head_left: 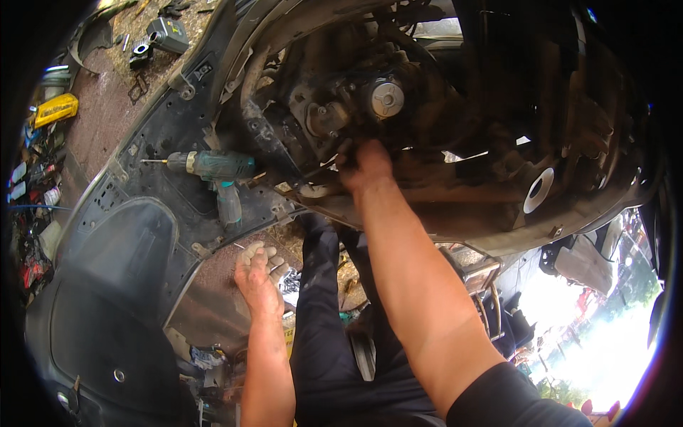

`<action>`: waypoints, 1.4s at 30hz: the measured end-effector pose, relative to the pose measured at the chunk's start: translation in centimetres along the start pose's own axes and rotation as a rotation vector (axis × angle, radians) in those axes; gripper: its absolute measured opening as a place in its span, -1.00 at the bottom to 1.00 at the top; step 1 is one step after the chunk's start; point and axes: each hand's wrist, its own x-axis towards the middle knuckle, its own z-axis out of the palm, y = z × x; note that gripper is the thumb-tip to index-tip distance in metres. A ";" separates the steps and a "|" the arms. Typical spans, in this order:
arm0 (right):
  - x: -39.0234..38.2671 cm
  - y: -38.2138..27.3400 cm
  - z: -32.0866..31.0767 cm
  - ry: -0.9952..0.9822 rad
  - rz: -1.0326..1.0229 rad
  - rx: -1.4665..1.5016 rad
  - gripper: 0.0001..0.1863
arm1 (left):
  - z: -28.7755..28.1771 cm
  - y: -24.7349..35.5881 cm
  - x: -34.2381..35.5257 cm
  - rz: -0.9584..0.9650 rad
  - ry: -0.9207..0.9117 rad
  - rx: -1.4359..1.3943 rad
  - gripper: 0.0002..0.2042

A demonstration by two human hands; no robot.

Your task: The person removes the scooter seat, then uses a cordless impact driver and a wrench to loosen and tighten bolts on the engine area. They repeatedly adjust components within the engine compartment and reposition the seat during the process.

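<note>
My right hand reaches into the dark opening of a vehicle body. It is just below a round silver cover on the grimy engine part; its fingertips are lost in shadow. Lower down, my left hand is held near my leg, below the edge of a black body panel. Its greyish fingers are curled in, and what they hold, if anything, does not show. On that panel lies a teal and black cordless drill, its bit pointing left. Neither hand touches the drill.
A dark curved pipe runs down beside the engine. At the far left, a yellow case and assorted parts crowd the ground. A black and grey box-shaped part lies at the upper left. A metal frame stands right of my legs.
</note>
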 end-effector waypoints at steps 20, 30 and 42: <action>-50.6 -5.9 21.2 -1.292 -2.301 -1.250 -0.45 | -20.0 4.9 -30.6 0.622 0.552 0.200 -0.77; -52.0 -2.4 19.3 -1.876 -2.221 -1.318 -0.54 | -36.8 11.6 -44.8 0.691 1.387 1.249 -0.35; -43.6 22.6 18.8 -1.658 -1.732 -1.409 -0.57 | -41.9 14.3 -44.2 0.481 1.077 1.299 -0.38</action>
